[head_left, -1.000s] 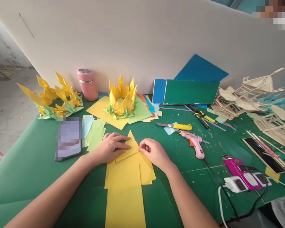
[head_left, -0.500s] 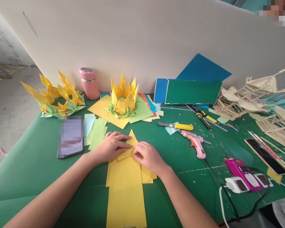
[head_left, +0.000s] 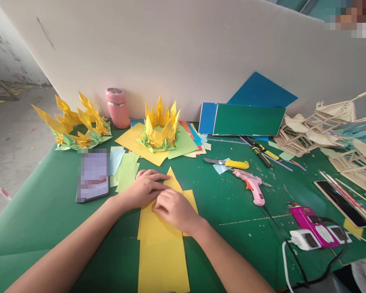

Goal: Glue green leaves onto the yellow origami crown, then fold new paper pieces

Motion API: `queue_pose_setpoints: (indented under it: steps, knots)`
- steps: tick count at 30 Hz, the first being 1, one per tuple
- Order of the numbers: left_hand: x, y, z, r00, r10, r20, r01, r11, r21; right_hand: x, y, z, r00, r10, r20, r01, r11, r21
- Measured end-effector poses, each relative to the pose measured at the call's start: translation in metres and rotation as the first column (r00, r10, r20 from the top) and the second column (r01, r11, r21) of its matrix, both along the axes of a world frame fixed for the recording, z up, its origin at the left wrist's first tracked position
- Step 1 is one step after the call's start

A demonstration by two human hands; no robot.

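A folded piece of yellow paper (head_left: 174, 181) points away from me, its tip showing past my hands. My left hand (head_left: 144, 188) lies on it with the fingers stretched out to the right, pressing it down. My right hand (head_left: 177, 209) is curled closed over its lower part, close to the left fingertips. The right fingertips are partly hidden, and so is the paper's lower edge under them. Beneath and towards me lie long yellow paper sheets (head_left: 163, 260), stacked on the green table (head_left: 228, 256).
Two yellow paper crowns with green leaves, one left (head_left: 79, 138) and one central (head_left: 160, 132), stand behind. A phone (head_left: 93, 175) lies left, near a pink flask (head_left: 118, 109). To the right are a yellow-handled knife (head_left: 236, 164), a pink glue gun (head_left: 253, 188), a power strip (head_left: 314, 226) and stick models (head_left: 311, 130).
My right hand has slid left and slightly down across the folded paper, closer to my left hand. The left hand stays put. The view has shifted slightly.
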State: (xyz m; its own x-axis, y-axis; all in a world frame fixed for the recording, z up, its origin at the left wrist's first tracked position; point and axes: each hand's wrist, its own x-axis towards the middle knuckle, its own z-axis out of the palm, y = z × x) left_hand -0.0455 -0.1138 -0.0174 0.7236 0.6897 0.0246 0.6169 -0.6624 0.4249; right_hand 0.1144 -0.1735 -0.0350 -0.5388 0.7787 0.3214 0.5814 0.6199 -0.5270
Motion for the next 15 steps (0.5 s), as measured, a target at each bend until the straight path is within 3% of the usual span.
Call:
queue_pose_setpoints:
  steps: [5,12,15]
  knots:
    - [0.0,0.0,-0.003,0.999,0.001,0.04,-0.001,1.0,0.013,0.029,0.004,0.009,0.974,-0.221,-0.05,0.213,0.968,-0.135]
    - [-0.001,0.002,-0.004,0.999,0.003,0.04,-0.003,1.0,0.007,0.031,0.005,0.011,0.959,-0.279,0.044,0.282,0.94,-0.195]
    - [-0.002,0.003,-0.004,0.999,0.0,0.033,0.0,1.0,0.007,0.049,0.01,0.016,0.919,-0.378,0.116,0.395,0.894,-0.212]
